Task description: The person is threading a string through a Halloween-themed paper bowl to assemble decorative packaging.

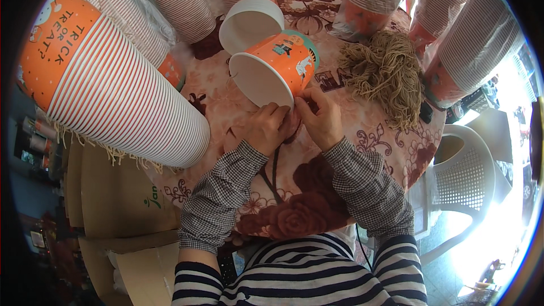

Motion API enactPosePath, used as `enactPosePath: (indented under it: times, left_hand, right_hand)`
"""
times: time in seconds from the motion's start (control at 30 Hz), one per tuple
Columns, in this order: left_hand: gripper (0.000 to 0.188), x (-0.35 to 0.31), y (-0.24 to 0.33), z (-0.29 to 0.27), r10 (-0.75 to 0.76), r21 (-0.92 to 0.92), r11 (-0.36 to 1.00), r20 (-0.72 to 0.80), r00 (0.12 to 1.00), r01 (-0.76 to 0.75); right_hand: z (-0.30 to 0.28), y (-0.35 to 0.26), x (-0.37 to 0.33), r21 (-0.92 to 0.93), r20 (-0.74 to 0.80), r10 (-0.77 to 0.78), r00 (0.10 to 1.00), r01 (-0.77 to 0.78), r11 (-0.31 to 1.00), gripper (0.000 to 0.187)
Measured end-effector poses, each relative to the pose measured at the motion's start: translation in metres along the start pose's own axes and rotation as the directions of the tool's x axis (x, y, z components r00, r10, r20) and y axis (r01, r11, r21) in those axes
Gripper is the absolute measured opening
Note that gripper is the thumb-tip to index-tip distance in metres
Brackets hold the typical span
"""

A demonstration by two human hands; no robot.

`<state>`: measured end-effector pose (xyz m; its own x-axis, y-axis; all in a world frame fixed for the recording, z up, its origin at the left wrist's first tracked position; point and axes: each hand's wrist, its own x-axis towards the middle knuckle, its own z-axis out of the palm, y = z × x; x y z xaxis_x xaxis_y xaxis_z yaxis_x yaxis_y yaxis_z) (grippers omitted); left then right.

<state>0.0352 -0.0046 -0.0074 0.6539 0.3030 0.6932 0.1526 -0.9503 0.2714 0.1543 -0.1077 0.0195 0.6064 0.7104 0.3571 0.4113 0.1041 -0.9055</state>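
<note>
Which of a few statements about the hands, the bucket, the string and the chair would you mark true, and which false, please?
1. The left hand and right hand are both at the rim of the orange bucket. True.
2. The bundle of string is tan. True.
3. The bundle of string lies to the left of the orange bucket. False: it lies to the right.
4. The inside of the orange bucket is black. False: it is white.
5. A white chair stands at the right of the table. True.
</note>
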Motion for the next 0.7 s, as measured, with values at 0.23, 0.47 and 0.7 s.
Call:
enactPosePath:
  times: [0.23, 0.47, 0.7]
  left_hand:
    - [0.014, -0.0017, -0.0019, 0.0027, -0.021, -0.005, 1.0, 0.007, 1.0, 0.021]
    - [0.023, -0.0021, -0.0031, -0.0003, -0.019, -0.03, 0.999, 0.017, 1.0, 0.019]
    - [0.021, -0.0004, -0.002, -0.0038, -0.025, -0.045, 0.999, 0.043, 0.999, 0.027]
  right_hand:
    - [-0.0012, 0.0066, 0.002, 0.038, 0.001, 0.047, 0.999, -0.047, 0.998, 0.015]
    - [-0.0018, 0.0031, 0.0016, 0.036, 0.028, 0.052, 0.998, -0.053, 0.998, 0.016]
    - [-0.0027, 0.0023, 0.0019, 0.073, 0.045, 0.082, 0.996, -0.085, 0.994, 0.016]
